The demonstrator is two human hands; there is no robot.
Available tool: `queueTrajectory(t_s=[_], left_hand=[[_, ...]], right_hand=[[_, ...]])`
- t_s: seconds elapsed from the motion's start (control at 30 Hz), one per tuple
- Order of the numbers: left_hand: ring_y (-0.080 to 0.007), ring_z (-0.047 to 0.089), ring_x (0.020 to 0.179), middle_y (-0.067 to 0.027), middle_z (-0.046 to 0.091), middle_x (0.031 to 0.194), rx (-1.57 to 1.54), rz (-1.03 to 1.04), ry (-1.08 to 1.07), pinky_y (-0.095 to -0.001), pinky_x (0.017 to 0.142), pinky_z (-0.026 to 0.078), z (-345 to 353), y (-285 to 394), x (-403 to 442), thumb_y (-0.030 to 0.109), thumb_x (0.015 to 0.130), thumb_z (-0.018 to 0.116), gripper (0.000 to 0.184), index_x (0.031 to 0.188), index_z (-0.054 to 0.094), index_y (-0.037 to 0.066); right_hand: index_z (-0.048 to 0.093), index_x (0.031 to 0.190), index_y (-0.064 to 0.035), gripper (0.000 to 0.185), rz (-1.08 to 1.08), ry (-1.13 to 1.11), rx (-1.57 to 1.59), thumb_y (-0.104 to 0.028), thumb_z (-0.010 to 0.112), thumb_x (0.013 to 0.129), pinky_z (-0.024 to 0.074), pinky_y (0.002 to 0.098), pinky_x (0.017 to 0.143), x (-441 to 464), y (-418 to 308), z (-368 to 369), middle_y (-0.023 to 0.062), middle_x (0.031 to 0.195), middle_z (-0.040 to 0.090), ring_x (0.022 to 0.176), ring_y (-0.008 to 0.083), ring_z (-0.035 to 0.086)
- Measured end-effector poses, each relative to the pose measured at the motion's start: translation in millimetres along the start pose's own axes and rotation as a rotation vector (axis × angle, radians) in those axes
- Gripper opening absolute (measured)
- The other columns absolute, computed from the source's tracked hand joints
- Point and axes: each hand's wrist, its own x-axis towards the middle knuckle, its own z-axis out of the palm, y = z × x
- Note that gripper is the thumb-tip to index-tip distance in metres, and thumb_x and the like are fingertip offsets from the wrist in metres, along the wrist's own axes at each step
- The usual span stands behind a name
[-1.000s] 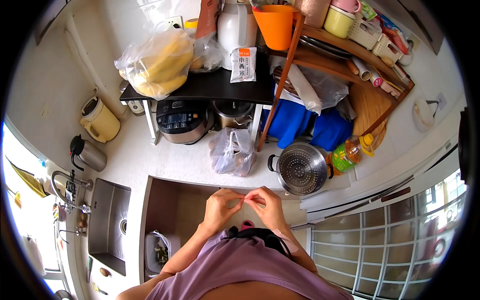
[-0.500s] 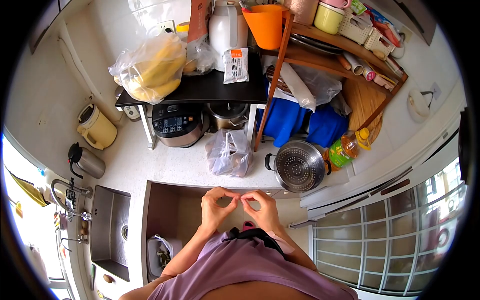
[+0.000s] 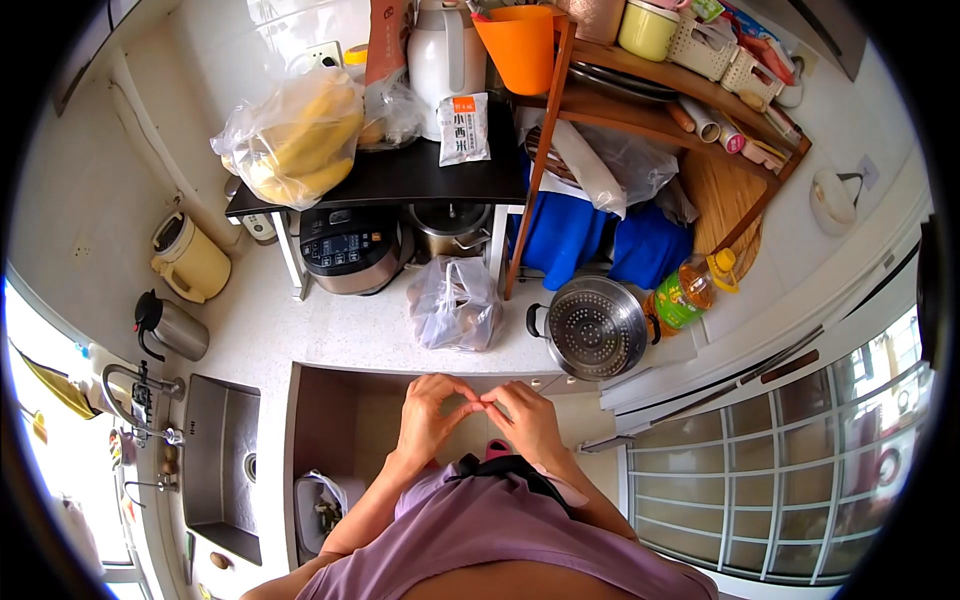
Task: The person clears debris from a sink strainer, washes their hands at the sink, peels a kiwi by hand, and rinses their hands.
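My left hand [image 3: 428, 418] and my right hand [image 3: 527, 420] meet at the fingertips in front of my body, just short of the counter edge. Thumb and fingers of each are pinched together, and whatever lies between them, if anything, is too small to make out. Beyond them on the counter sits a knotted clear plastic bag [image 3: 455, 308] with roundish contents. To its right a steamer pot [image 3: 597, 330] with a perforated insert stands by an oil bottle [image 3: 690, 290].
A black shelf [image 3: 400, 180] bears bagged bananas [image 3: 305, 150], a white packet [image 3: 463, 130] and a white jug [image 3: 440, 70]. Beneath is a rice cooker [image 3: 352, 250]. A sink [image 3: 222, 450] lies left, a bin [image 3: 318, 510] below, a wooden rack [image 3: 620, 105] at right.
My fingertips have come slightly closer together, the fingers bending a little differently. The counter items appear shifted slightly left and up as my view moves.
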Motion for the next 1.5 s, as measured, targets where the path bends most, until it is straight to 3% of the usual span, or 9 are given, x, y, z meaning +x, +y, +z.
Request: queueTrajectory(t_s=[0.2, 0.43, 0.53, 0.63, 0.7, 0.8, 1.03, 1.3, 1.5], left_hand=[[-0.0246, 0.056, 0.083, -0.0025, 0.063, 0.083, 0.178, 0.052, -0.036, -0.0371, 0.084, 0.040, -3.2, -1.1, -2.2, 0.026, 0.072, 0.073, 0.021, 0.081, 0.063, 0.009], [-0.0259, 0.056, 0.083, -0.0042, 0.061, 0.082, 0.084, 0.005, -0.081, -0.0376, 0.084, 0.039, -2.2, -6.6, -5.6, 0.025, 0.074, 0.072, 0.022, 0.081, 0.061, 0.007], [-0.0283, 0.055, 0.084, -0.0083, 0.060, 0.084, -0.040, -0.056, -0.150, -0.0366, 0.082, 0.040, -1.1, -11.4, -7.9, 0.022, 0.078, 0.069, 0.020, 0.082, 0.060, 0.006], [-0.0227, 0.055, 0.082, -0.0065, 0.058, 0.083, -0.291, -0.124, -0.199, -0.0328, 0.081, 0.041, 0.9, -15.1, -10.5, 0.021, 0.084, 0.065, 0.019, 0.084, 0.057, 0.004], [-0.0127, 0.050, 0.082, -0.0010, 0.056, 0.083, -0.695, -0.286, -0.273, -0.0272, 0.080, 0.039, 1.7, -19.2, -12.9, 0.022, 0.089, 0.062, 0.019, 0.086, 0.055, 0.005], [-0.0071, 0.045, 0.087, 0.0045, 0.052, 0.084, -0.915, -0.416, -0.310, -0.0243, 0.083, 0.036, -4.6, -12.5, -9.9, 0.024, 0.091, 0.060, 0.019, 0.084, 0.054, 0.008], [-0.0080, 0.047, 0.086, 0.0027, 0.054, 0.088, -0.897, -0.387, -0.274, -0.0242, 0.086, 0.036, 2.9, -14.8, -6.5, 0.024, 0.092, 0.059, 0.018, 0.085, 0.054, 0.008], [-0.0137, 0.051, 0.089, -0.0054, 0.056, 0.088, -0.730, -0.293, -0.075, -0.0282, 0.085, 0.041, 11.0, -9.2, -4.8, 0.019, 0.097, 0.050, 0.019, 0.089, 0.049, 0.002], [-0.0157, 0.054, 0.088, -0.0083, 0.059, 0.090, -0.491, -0.158, -0.100, -0.0289, 0.084, 0.042, 9.4, -6.8, -3.1, 0.014, 0.093, 0.055, 0.015, 0.094, 0.051, 0.000]], right_hand=[[0.060, 0.084, -0.0093, 0.010, -0.081, -0.020, -0.108, -0.009, 0.068, 0.076, 0.0490, 0.0332, 0.063, 0.9, 0.2, 2.0, 0.0041, 0.078, 0.061, 0.074, 0.0223, 0.060], [0.062, 0.082, -0.0087, 0.009, -0.005, -0.022, -0.033, -0.011, 0.069, 0.077, 0.0491, 0.0326, 0.063, 2.3, -4.5, -1.6, 0.0041, 0.078, 0.061, 0.074, 0.0228, 0.061], [0.063, 0.084, -0.0075, 0.011, 0.042, -0.043, 0.058, -0.009, 0.070, 0.076, 0.0497, 0.0307, 0.065, 1.1, -3.4, -0.4, 0.0053, 0.080, 0.062, 0.076, 0.0221, 0.062], [0.062, 0.087, -0.0041, 0.011, 0.114, -0.093, 0.249, -0.007, 0.069, 0.078, 0.0500, 0.0289, 0.068, -0.6, 2.4, 3.7, 0.0060, 0.082, 0.064, 0.081, 0.0172, 0.064], [0.062, 0.089, -0.0007, 0.010, 0.256, -0.149, 0.621, -0.006, 0.067, 0.083, 0.0500, 0.0279, 0.071, -1.7, 3.0, 5.2, 0.0058, 0.084, 0.064, 0.084, 0.0133, 0.063], [0.061, 0.092, 0.0016, 0.011, 0.346, -0.075, 0.866, -0.007, 0.064, 0.086, 0.0502, 0.0272, 0.073, -2.3, 0.3, 6.6, 0.0055, 0.088, 0.064, 0.084, 0.0119, 0.062], [0.062, 0.094, 0.0010, 0.011, 0.251, -0.020, 0.629, -0.007, 0.062, 0.087, 0.0509, 0.0279, 0.074, 1.9, -5.8, 3.5, 0.0065, 0.090, 0.065, 0.083, 0.0132, 0.062], [0.061, 0.091, -0.0013, 0.010, 0.175, 0.002, 0.443, -0.005, 0.065, 0.083, 0.0496, 0.0272, 0.065, 1.4, -4.3, 3.6, 0.0081, 0.087, 0.066, 0.076, 0.0170, 0.065], [0.059, 0.088, -0.0009, 0.010, 0.178, 0.025, 0.381, -0.005, 0.066, 0.082, 0.0487, 0.0283, 0.063, 0.5, -3.9, 5.8, 0.0096, 0.083, 0.065, 0.073, 0.0203, 0.065]])
